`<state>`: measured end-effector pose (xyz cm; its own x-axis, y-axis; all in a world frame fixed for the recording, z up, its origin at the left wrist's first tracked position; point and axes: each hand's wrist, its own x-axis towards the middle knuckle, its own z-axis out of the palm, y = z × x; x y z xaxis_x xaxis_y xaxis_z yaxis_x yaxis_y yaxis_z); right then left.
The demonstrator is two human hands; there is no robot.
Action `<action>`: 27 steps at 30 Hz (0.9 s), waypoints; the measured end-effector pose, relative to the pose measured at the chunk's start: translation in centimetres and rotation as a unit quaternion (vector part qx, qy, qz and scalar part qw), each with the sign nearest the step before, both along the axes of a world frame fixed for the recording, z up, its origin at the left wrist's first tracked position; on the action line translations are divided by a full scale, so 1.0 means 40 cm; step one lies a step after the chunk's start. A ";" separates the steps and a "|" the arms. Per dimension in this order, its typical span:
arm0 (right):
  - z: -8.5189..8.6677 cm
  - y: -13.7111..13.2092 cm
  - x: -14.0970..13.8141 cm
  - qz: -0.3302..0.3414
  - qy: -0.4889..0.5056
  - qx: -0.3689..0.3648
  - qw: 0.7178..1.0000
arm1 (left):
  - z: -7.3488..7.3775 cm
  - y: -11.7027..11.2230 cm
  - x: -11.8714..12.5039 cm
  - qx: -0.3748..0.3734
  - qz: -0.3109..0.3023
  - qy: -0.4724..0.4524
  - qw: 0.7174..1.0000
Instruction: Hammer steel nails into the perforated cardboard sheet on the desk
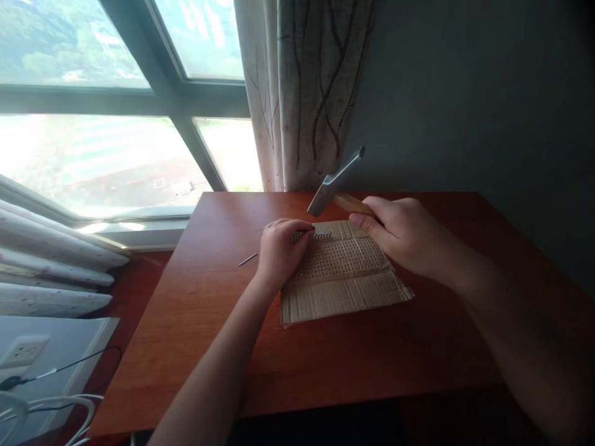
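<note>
A hammer [336, 181] with a metal head and a wooden handle is gripped in my right hand [395, 229]. Its head is raised above the far edge of a piece of cardboard [344, 300] punched with many small holes. My left hand [283, 244] rests at the cardboard's far left side, thumb and fingers pinched together. What it pinches is too small to make out. Beside those fingertips, several small shiny metal pieces [322, 236] stand in a row at the cardboard's far edge. To the left of my left hand lies a thin metal rod [248, 259].
The cardboard lies on a reddish-brown wooden table [209, 359]. A window [116, 155] and a patterned curtain [316, 93] are beyond it, with a grey wall [441, 111] at the right. White cables [69, 402] and a wall socket [25, 352] are at lower left.
</note>
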<state>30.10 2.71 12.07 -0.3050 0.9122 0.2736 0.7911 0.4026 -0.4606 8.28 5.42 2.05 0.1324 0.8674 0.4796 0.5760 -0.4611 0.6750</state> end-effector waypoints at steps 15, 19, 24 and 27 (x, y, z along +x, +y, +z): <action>-0.026 -0.003 -0.012 -0.020 -0.110 -0.038 0.993 | -0.002 0.004 -0.001 -0.006 -0.003 0.028 1.000; -0.045 0.002 -0.012 -0.014 -0.139 -0.044 0.989 | -0.008 0.007 -0.002 -0.009 -0.006 0.034 0.999; -0.036 -0.002 -0.008 -0.016 -0.136 -0.052 0.989 | -0.007 0.007 -0.005 -0.018 -0.018 0.035 0.999; -0.026 -0.007 -0.006 -0.021 -0.135 -0.066 0.988 | 0.003 0.002 -0.014 0.000 -0.027 0.031 0.999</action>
<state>29.84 2.44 11.04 -0.3121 0.9478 0.0645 0.9068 0.3175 -0.2775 7.71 5.51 2.18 0.2091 0.8581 0.4689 0.5912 -0.4929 0.6384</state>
